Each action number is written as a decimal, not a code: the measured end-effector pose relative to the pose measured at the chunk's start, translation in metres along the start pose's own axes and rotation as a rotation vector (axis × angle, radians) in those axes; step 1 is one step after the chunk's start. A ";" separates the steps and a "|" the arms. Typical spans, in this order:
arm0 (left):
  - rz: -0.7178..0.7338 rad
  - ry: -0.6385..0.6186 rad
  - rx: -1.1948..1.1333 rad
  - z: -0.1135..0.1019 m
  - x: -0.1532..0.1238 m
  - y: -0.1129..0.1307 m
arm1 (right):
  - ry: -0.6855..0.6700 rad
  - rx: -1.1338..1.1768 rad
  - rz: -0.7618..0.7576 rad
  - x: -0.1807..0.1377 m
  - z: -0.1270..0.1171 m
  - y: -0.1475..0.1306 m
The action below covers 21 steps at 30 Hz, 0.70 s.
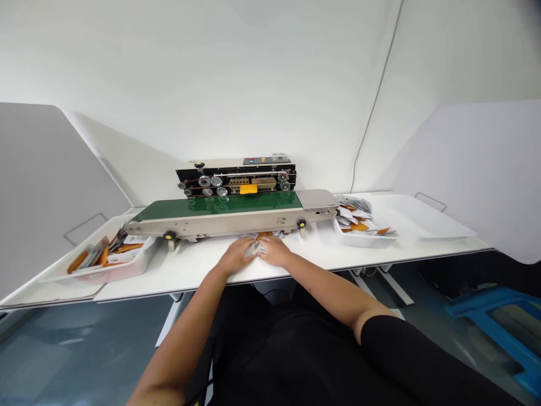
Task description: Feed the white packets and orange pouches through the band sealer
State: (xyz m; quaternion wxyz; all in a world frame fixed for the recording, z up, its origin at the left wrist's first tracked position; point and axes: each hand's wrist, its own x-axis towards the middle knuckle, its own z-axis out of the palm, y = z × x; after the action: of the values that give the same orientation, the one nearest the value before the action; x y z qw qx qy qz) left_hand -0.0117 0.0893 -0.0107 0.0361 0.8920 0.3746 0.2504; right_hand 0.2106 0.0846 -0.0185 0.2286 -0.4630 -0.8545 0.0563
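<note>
The left hand (239,255) and the right hand (274,251) lie palm down side by side on the white bench (190,276), fingers extended and almost meeting, over a small bunch of white sachets (257,247) with orange markings. The fingers cover most of the sachets, so whether either hand grips them cannot be told. The sachets sit just in front of a band sealer (236,179), whose green conveyor belt (215,204) stretches across the bench on a cream metal frame with yellow-capped feet. To the left, a white tray (139,262) holds more orange-and-white sachets in a jumble. To the right, a second white tray (363,242) holds another loose pile of sachets (354,217). Beyond it lies a wide, flat white tray (422,220). The sealer's rollers and drive belts are exposed above the conveyor, and a white partition wall (253,73) rises behind everything.
</note>
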 end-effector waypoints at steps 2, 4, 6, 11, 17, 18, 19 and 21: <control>-0.048 0.020 -0.011 0.001 0.000 -0.001 | 0.012 0.023 -0.045 -0.001 0.001 0.000; -0.120 0.020 -0.012 0.001 0.001 -0.002 | 0.030 0.042 -0.072 -0.002 0.003 -0.001; -0.166 0.020 -0.008 0.001 0.001 -0.002 | 0.050 0.058 -0.074 -0.003 0.004 -0.002; -0.165 0.077 -0.012 -0.001 0.001 0.000 | 0.057 0.056 -0.058 -0.004 0.005 -0.002; -0.059 0.142 -0.026 -0.008 0.001 0.005 | 0.118 0.065 -0.065 -0.004 0.000 -0.004; -0.068 0.185 -0.017 -0.010 0.001 0.006 | 0.150 0.080 -0.065 -0.004 -0.001 -0.005; -0.084 0.229 -0.015 -0.012 0.001 0.008 | 0.184 0.096 -0.063 -0.005 -0.003 -0.006; -0.120 0.293 -0.039 -0.015 0.000 0.010 | 0.234 0.127 -0.068 -0.005 -0.006 -0.008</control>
State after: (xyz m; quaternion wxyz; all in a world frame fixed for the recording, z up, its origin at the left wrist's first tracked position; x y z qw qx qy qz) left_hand -0.0124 0.0803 0.0048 0.0134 0.8210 0.4237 0.3824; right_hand 0.2100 0.0752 -0.0123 0.3574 -0.4216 -0.8320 0.0480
